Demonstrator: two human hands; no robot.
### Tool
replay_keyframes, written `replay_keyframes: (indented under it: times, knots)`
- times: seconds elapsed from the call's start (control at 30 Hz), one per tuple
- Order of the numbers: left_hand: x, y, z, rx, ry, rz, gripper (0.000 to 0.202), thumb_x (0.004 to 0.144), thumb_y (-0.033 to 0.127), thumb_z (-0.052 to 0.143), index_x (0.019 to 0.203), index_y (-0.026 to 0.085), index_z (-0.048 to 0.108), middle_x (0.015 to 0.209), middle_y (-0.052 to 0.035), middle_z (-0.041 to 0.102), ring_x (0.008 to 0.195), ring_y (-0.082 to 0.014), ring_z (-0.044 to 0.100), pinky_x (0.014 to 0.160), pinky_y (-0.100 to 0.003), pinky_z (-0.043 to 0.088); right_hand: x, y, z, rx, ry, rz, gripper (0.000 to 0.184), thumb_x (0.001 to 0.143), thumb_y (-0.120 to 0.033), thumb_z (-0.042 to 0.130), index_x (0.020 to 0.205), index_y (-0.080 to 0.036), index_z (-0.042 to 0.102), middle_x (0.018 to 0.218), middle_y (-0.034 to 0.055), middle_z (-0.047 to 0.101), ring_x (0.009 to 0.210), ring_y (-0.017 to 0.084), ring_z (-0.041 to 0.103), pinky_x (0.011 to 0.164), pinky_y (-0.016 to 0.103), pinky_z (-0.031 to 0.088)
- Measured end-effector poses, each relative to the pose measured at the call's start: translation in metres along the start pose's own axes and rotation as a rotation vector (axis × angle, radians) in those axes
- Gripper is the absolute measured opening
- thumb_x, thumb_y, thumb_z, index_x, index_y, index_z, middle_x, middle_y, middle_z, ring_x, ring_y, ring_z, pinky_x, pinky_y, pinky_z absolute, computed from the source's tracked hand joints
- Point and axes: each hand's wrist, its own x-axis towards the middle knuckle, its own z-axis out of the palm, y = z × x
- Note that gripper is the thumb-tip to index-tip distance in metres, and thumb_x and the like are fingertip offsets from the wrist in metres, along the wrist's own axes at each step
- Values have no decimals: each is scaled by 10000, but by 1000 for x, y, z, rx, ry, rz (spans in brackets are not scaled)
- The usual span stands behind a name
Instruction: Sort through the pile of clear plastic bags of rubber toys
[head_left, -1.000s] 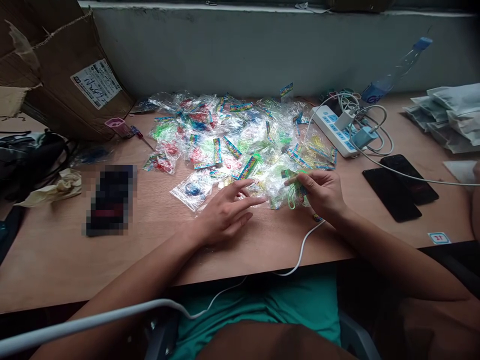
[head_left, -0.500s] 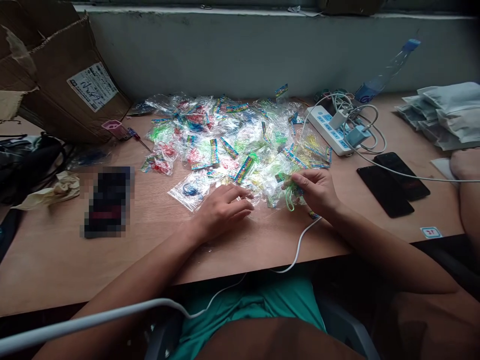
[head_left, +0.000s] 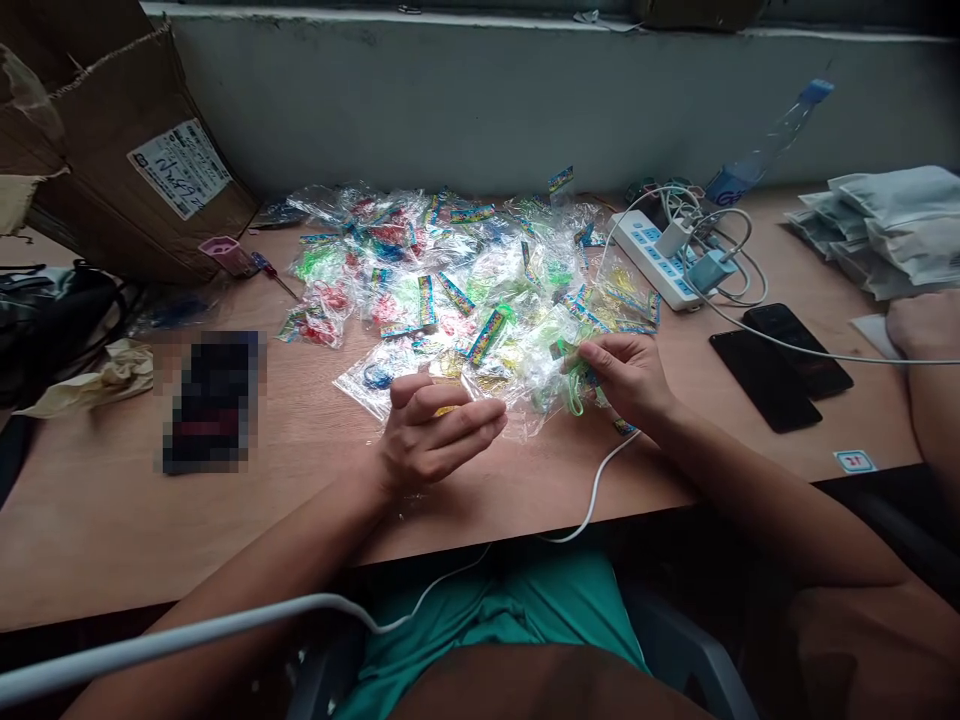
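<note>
A heap of small clear plastic packets [head_left: 465,280] with bright toys and printed header cards covers the middle of the wooden table [head_left: 300,500]. My left hand [head_left: 431,430] is raised a little at the heap's near edge, fingers and thumb pinched on a clear packet [head_left: 517,405] with something yellow inside. My right hand [head_left: 630,380] is closed on a green loop-shaped piece [head_left: 576,392] and rests against the heap's right side.
A torn cardboard box [head_left: 127,150] stands at back left, with a small screwdriver [head_left: 274,275] beside it. A white power strip [head_left: 652,255] with chargers, two dark phones [head_left: 780,365], a water bottle [head_left: 757,150] and stacked grey pouches [head_left: 892,230] lie at right. Another person's arm [head_left: 926,360] shows at far right.
My left hand was flat on the packets; it has lifted and closed on a clear packet. My right hand has barely moved, still holding the green piece.
</note>
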Motion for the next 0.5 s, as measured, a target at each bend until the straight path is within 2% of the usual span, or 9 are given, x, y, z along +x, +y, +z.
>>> replay_keyframes:
  times: [0.1,0.23,0.33,0.4,0.5]
  knots:
    - [1,-1,0,-7,2,-33,254,915,124,793,1112,258,706,1025,31,790,954,-177,584,892,-363,424,-1,1,0,-4,8,15,298,833,-487,864,775,-197,826,711,36,765,463,99,575,350,210,458]
    - [0,-3,0,-21,-163,68,177,983,137,684,1080,284,697,1111,76,795,961,-152,634,882,-365,406,0,0,1,11,12,20,312,809,-496,880,760,-194,821,723,38,775,447,91,571,346,204,461]
    - [-2,-5,3,-13,-229,38,139,1010,149,645,1057,269,701,1139,66,806,972,-152,669,875,-371,396,0,-2,3,27,11,24,318,786,-503,895,746,-196,820,727,42,782,429,91,571,339,207,457]
    - [-1,-6,5,-25,-254,-12,169,1011,147,648,1129,257,697,1181,34,807,957,-149,686,877,-367,395,-1,-4,4,29,6,28,325,782,-507,896,737,-195,820,719,45,780,413,93,563,335,215,453]
    - [1,-7,6,-47,-287,-61,320,1016,195,665,1328,262,641,1343,-19,757,943,-139,700,913,-355,414,-2,-5,4,8,3,25,330,795,-513,884,738,-194,823,681,44,762,403,101,552,341,233,450]
